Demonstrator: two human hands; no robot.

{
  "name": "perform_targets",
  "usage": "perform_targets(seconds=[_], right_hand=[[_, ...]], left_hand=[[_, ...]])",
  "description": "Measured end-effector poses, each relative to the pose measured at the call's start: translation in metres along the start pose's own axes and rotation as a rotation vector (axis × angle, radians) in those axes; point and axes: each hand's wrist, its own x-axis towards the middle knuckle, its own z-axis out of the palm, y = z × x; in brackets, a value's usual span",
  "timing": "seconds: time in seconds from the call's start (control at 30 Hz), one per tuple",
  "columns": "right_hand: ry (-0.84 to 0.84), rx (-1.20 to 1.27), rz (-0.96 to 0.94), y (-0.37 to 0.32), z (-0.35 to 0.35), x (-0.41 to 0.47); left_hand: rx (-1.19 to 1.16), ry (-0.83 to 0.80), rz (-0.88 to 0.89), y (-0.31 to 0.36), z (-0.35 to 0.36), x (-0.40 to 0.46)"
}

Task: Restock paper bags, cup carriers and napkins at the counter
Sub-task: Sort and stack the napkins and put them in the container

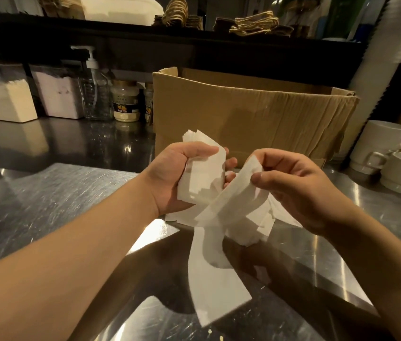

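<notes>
Holding, left hand (170, 178): fingers curled round a thick stack of white napkins (200, 173), gripped above the counter, just in front of the cardboard box.
Right hand (295, 185): thumb and forefinger pinch one loose napkin sheet (231, 205), which drapes down across the stack's lower edge.
Fallen sheet (216, 281): a long white piece hanging or lying below the hands; whether it touches the steel cannot be told.
Counter (54, 193): scratched stainless steel, bright with reflected light and crossed by the arms' shadows.
Cardboard box (251, 114): open-topped, creased, standing on the counter behind the hands.
Left background: two white containers (7, 99), a clear pump bottle (94, 87) and a lidded jar (126, 100) in a row against the back.
Right edge: stacked white mugs (386, 148).
Upper shelf (145, 30): dark, bearing brown paper goods with twine handles (256, 23).
</notes>
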Motion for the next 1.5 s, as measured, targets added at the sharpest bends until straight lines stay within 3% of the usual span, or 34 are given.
perform_targets(seconds=[0.33,0.6,0.8,0.87,1.0,1.17,1.37,1.5], right_hand=[[0.264,-0.112,0.087,0.001,0.011,0.003],[0.304,-0.208,0.089,0.007,0.023,0.002],[0.493,-0.560,-0.083,0.019,0.018,0.005],[0.439,-0.702,-0.153,0.021,0.015,0.003],[0.164,-0.991,-0.268,0.027,0.014,0.002],[0.140,-1.292,-0.576,0.029,0.033,0.004],[0.087,-1.232,-0.770,0.025,0.042,-0.001],[0.188,-0.849,-0.634,0.023,0.043,0.000]], left_hand=[[0.214,0.034,-0.081,-0.013,0.009,0.001],[0.089,-0.211,-0.168,-0.020,0.004,0.008],[0.078,0.022,-0.086,-0.017,0.008,0.004],[-0.033,0.037,-0.025,-0.011,0.007,0.002],[-0.251,0.022,0.065,0.001,0.005,-0.003],[-0.177,0.092,0.107,0.004,0.001,-0.004],[-0.211,0.133,0.143,0.003,0.003,-0.003],[-0.229,0.082,0.097,0.003,0.003,-0.003]])
